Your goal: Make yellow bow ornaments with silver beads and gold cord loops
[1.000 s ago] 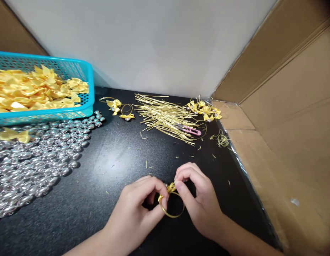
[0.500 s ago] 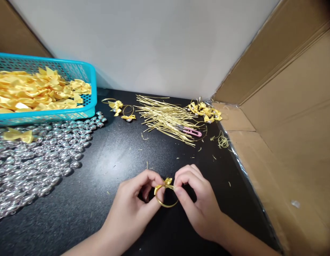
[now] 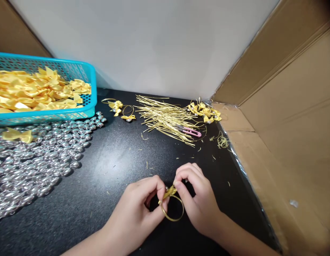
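Both hands meet low over the black table [image 3: 119, 160]. My left hand [image 3: 136, 209] and my right hand [image 3: 198, 201] each pinch a small yellow ribbon bow tied to a gold wire loop [image 3: 172, 206], which hangs between the fingertips just above the tabletop. A tiny silver bead shows at the bow's top. Fingers of both hands are curled closed on it.
A turquoise basket [image 3: 74, 115] of yellow bows stands back left. Silver beads [image 3: 33, 160] spread across the left. Gold wire strips [image 3: 167, 119] with pink snips [image 3: 191, 131] lie behind. Finished bow loops [image 3: 206, 111] and two more [image 3: 122, 110] lie at the back. Cardboard wall [image 3: 287, 135] stands right.
The hands with the bow loop rose slightly away from me half a second ago, then came back down toward me. The loop has turned a little between the fingers.
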`<state>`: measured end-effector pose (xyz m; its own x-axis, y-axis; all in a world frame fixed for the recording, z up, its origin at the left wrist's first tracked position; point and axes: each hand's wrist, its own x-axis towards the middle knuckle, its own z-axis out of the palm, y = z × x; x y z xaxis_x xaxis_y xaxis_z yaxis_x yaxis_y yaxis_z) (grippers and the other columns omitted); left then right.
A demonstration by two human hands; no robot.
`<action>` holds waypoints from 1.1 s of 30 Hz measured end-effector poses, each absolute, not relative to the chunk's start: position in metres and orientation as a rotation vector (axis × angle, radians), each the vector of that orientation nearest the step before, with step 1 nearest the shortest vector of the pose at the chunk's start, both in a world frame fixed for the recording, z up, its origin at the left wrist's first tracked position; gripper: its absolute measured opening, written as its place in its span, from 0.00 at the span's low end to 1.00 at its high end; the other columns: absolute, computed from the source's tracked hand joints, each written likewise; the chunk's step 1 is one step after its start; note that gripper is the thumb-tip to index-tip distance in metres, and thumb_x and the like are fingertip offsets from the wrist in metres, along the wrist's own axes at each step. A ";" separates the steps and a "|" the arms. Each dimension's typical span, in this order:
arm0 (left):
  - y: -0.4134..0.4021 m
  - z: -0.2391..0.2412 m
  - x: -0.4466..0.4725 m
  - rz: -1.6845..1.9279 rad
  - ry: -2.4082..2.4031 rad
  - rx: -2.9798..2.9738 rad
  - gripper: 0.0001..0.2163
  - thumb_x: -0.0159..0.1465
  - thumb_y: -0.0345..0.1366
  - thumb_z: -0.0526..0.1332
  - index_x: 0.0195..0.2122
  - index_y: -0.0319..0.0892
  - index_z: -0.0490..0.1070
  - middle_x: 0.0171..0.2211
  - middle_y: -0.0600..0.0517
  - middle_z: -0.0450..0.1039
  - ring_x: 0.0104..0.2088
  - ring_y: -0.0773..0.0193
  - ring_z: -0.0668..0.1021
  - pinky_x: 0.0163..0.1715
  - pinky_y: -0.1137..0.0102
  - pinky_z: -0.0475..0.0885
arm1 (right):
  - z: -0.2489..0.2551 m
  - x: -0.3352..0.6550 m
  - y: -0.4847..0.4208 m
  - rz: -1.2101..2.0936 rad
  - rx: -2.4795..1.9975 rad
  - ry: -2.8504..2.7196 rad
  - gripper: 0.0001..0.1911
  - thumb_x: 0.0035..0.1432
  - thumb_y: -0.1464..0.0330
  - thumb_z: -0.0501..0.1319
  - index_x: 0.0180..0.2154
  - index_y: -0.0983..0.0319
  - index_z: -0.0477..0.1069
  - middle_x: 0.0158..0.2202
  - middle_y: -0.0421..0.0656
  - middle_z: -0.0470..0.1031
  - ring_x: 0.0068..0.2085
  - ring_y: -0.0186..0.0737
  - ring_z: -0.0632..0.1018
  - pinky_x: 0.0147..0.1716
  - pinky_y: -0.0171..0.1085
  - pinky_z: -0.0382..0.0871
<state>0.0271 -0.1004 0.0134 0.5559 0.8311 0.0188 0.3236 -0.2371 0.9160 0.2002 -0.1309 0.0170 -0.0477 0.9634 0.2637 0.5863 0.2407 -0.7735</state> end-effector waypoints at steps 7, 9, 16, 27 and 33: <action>-0.100 0.006 0.025 0.774 1.068 1.651 0.13 0.63 0.34 0.59 0.24 0.45 0.55 0.20 0.60 0.61 0.21 0.69 0.61 0.20 0.75 0.57 | 0.018 0.204 -0.128 0.675 -1.450 -1.730 0.09 0.59 0.79 0.56 0.30 0.60 0.63 0.30 0.39 0.70 0.35 0.37 0.70 0.38 0.40 0.59; -0.099 0.004 0.024 0.812 1.095 1.593 0.12 0.63 0.35 0.60 0.25 0.45 0.56 0.20 0.60 0.60 0.22 0.69 0.61 0.20 0.76 0.58 | 0.020 0.204 -0.129 0.708 -1.415 -1.778 0.09 0.58 0.78 0.57 0.30 0.60 0.63 0.30 0.39 0.70 0.35 0.37 0.70 0.38 0.40 0.59; -0.098 0.005 0.027 0.817 1.074 1.572 0.07 0.61 0.33 0.60 0.27 0.44 0.62 0.20 0.61 0.59 0.20 0.71 0.60 0.18 0.77 0.56 | 0.028 0.202 -0.131 0.679 -1.295 -1.907 0.08 0.57 0.78 0.58 0.30 0.61 0.64 0.30 0.38 0.71 0.34 0.36 0.69 0.37 0.39 0.57; -0.100 0.009 0.027 0.668 0.954 1.698 0.08 0.59 0.29 0.60 0.27 0.44 0.60 0.22 0.60 0.67 0.22 0.71 0.66 0.23 0.77 0.61 | 0.021 0.204 -0.131 0.606 -1.373 -1.816 0.08 0.60 0.78 0.55 0.32 0.61 0.63 0.32 0.39 0.69 0.36 0.37 0.69 0.39 0.40 0.57; -0.100 0.010 0.028 0.664 0.956 1.751 0.09 0.58 0.27 0.60 0.26 0.45 0.59 0.21 0.60 0.67 0.22 0.71 0.66 0.22 0.77 0.61 | 0.020 0.203 -0.131 0.621 -1.404 -1.769 0.09 0.59 0.79 0.55 0.31 0.61 0.63 0.31 0.39 0.69 0.36 0.37 0.70 0.39 0.40 0.58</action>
